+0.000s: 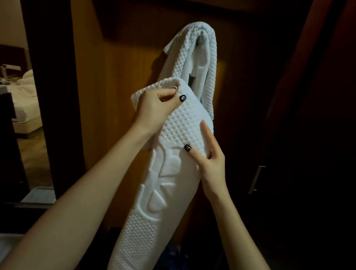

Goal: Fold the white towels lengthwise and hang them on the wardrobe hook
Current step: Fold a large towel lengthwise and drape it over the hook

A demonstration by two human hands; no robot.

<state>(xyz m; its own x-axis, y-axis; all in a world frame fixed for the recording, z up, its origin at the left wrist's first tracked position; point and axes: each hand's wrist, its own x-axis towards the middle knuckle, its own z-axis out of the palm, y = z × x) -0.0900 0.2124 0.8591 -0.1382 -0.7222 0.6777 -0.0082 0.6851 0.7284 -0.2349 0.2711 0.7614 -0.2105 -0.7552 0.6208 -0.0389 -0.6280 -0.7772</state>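
Roughly halfway, I'd say. The left hand (pixel 153 105) had a pinch grip on the top of the folded towel (pixel 155 201), which dangled near the wardrobe (pixel 112 102). Another towel (pixel 198 52) was already on the hook (pixel 200 37) behind it. The right hand (pixel 209 162) pinched the folded towel's edge, which wasn't hung yet.

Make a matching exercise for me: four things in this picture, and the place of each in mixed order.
Things: 1 folded towel; 2 blue shoes; 3 bed; 4 metal handle.
Places: A far left of the view; B held by the left hand and right hand; C on the dark door at right; D low down, beneath the towel.
Pairs: 1-B, 2-D, 3-A, 4-C.
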